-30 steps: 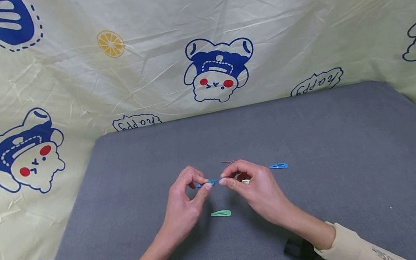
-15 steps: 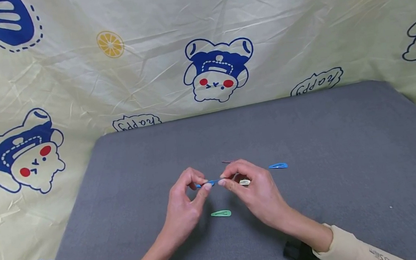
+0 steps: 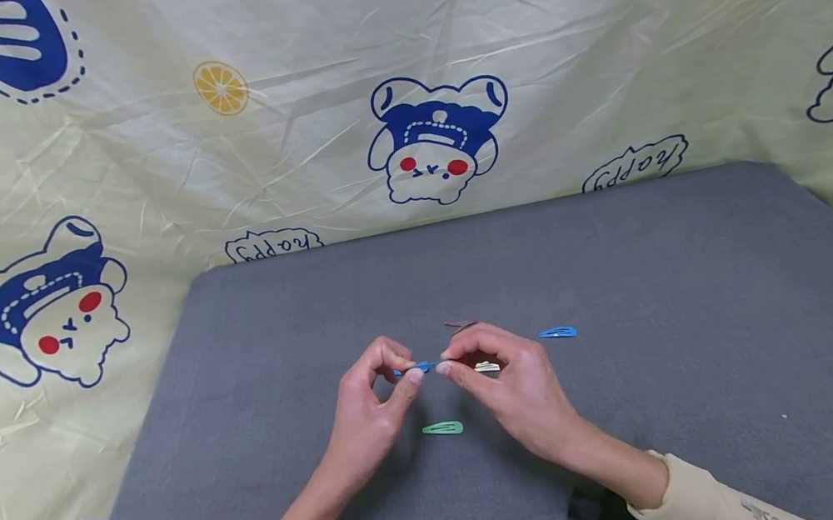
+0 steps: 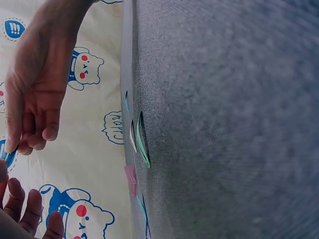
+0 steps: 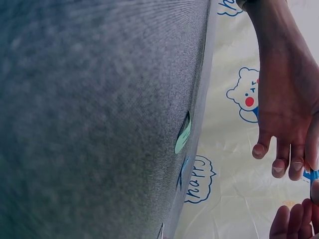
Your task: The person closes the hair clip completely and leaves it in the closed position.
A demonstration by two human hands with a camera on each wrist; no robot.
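Note:
A blue hair clip (image 3: 427, 365) is held above the table between both hands. My left hand (image 3: 371, 411) pinches its left part with thumb and forefinger, hiding some of it. At its right end, the thumb and forefinger of my right hand (image 3: 518, 380) pinch the tip. Below the hands lies a green hair clip (image 3: 443, 428). A white hair clip (image 3: 487, 366) and a pink hair clip (image 3: 460, 324) are partly covered by the right hand. Further right rests another blue hair clip (image 3: 557, 333). The left wrist view shows one more blue clip (image 4: 143, 211) on the table.
A grey cloth covers the table (image 3: 676, 293). Behind and to the left hangs a pale curtain (image 3: 301, 154) printed with cartoon bears. Black straps (image 3: 599, 509) sit at the wrists, beside cream sleeves (image 3: 687, 489).
My right hand has shifted slightly down and left, so more of the pink clip shows. My left hand has barely moved, and both keep their pinch on the blue hair clip.

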